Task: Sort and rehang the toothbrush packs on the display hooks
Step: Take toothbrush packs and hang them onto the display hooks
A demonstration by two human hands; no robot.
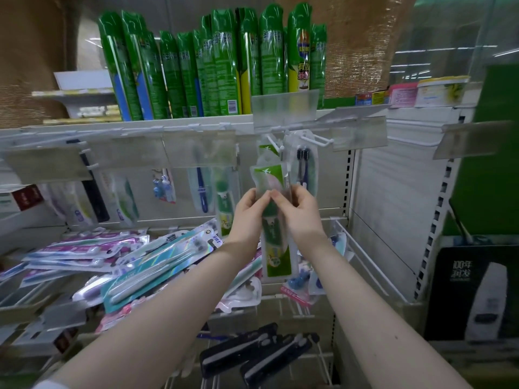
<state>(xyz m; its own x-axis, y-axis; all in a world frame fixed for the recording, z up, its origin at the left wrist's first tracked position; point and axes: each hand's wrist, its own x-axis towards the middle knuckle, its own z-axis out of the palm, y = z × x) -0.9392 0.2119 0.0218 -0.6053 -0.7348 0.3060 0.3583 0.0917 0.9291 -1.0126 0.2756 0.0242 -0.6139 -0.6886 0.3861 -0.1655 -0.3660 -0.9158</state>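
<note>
Both hands hold one clear pack with green print (276, 248) upright in front of the display. My left hand (249, 210) pinches its left edge near the top, and my right hand (298, 210) pinches the right edge. The pack's top (268, 175) sits just below a white hook (273, 144), where another green pack (266, 151) hangs. On the hook (318, 140) to the right hangs a pack with dark toothbrushes (303, 167). A heap of loose toothbrush packs (134, 256) lies in the wire basket below left.
Green spray cans (213, 66) stand on the shelf above. Clear price-tag flaps (285, 110) jut out over the hooks. More packs hang at left (200, 189). Black toothbrush cases (252, 357) lie on a lower wire rack. A black box (471, 293) stands at right.
</note>
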